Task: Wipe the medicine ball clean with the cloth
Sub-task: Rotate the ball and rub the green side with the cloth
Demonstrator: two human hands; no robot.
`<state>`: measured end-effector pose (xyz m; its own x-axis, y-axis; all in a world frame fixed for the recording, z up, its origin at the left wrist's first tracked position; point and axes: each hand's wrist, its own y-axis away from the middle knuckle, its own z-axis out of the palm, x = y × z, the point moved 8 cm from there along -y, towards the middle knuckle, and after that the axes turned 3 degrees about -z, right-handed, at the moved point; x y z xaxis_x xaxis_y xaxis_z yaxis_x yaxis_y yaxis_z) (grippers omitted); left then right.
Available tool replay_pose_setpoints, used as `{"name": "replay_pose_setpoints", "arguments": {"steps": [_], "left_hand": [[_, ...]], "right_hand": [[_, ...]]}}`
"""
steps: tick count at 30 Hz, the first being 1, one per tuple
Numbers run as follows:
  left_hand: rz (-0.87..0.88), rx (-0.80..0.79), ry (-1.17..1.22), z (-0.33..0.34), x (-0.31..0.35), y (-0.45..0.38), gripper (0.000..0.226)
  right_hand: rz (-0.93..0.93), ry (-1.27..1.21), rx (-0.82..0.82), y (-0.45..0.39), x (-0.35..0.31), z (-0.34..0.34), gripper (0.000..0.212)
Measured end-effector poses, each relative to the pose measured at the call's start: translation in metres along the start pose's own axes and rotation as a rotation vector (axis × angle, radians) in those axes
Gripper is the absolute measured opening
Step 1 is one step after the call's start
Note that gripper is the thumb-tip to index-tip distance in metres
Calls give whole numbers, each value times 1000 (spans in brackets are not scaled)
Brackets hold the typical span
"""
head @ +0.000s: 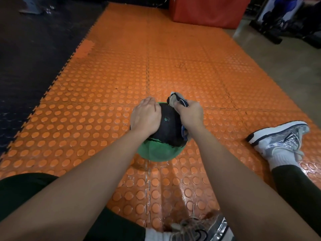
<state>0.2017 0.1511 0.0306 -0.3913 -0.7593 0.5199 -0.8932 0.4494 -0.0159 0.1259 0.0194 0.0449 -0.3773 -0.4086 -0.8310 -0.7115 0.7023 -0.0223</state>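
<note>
From the head camera, a round medicine ball with a black top and a green lower half is sitting on an orange studded rubber floor mat, between the person's outstretched forearms and a little ahead of the legs. The left hand is lying over the ball's upper left side, palm down, its fingers bending to follow the curve; its grip is wide and flat against the surface, steadying the ball rather than closing round it. The right hand is pressing on the ball's upper right side, and its grip is closing on a crumpled grey and blue cloth. One bunch of the cloth is sticking up past the knuckles on the far side, and another blue fold is showing below the wrist, against the ball. A small valve is facing up on the black part between the two hands.

A silver and white sneaker over a white sock is resting on the mat to the right of the ball, well apart from it. A second silver sneaker is showing at the lower edge, near the camera. Black interlocking floor tiles are adjoining the mat on the left, and a red padded block is standing at the mat's far end.
</note>
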Motion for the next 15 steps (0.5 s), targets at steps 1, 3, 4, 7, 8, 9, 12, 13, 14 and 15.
{"name": "replay_pose_setpoints", "arguments": {"steps": [1, 3, 4, 7, 8, 9, 12, 13, 14, 15], "left_hand": [[-1, -5, 1, 0, 1, 0, 49], [1, -12, -4, 1, 4, 4, 53], [4, -11, -13, 2, 6, 6, 58], [-22, -18, -17, 2, 7, 6, 64], [-44, -24, -4, 0, 7, 3, 61], [-74, -32, 13, -1, 6, -1, 58], [-151, -58, 54, 1, 2, -15, 50], [-164, -62, 64, 2, -1, -19, 49], [-164, -69, 75, 3, -4, -21, 49], [-149, -75, 90, 3, -7, -22, 49]], "right_hand": [[77, -4, -16, -4, 9, -2, 36], [203, 24, -17, -8, 30, -7, 34], [243, 8, 4, -6, 42, -8, 31], [210, -133, 163, 10, 59, -6, 26], [147, -132, 223, 20, 56, -6, 25], [80, -115, 271, 31, 49, -5, 24], [-220, 8, 334, 67, 15, 5, 25], [-357, 62, 316, 80, 4, 13, 30], [-485, 94, 292, 90, 0, 20, 36], [-584, 94, 274, 97, 0, 23, 39]]}}
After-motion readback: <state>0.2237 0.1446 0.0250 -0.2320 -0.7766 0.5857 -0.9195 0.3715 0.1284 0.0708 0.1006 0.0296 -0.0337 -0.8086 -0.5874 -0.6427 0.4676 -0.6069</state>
